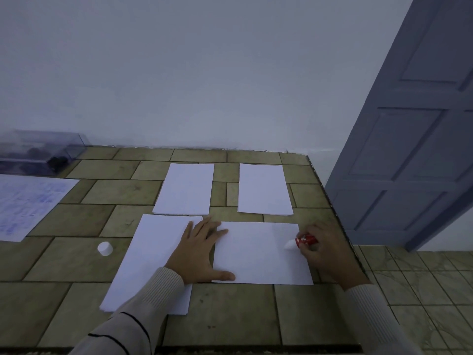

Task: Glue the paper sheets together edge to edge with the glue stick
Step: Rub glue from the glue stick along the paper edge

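Closest to my view, the cream striped sleeve (133, 316) leads to the left hand (202, 249). It lies flat with fingers spread, pressing on the portrait sheet (151, 257) and on the left edge of the landscape sheet (261, 254) beside it. I see the right hand (325, 252) gripping the red glue stick (305, 239), whose white tip touches the landscape sheet near its right edge. The white cap (105, 248) stands on the tiled tabletop (230, 311), left of the portrait sheet. Farther back, the far left sheet (185, 189) and far right sheet (263, 190) lie apart.
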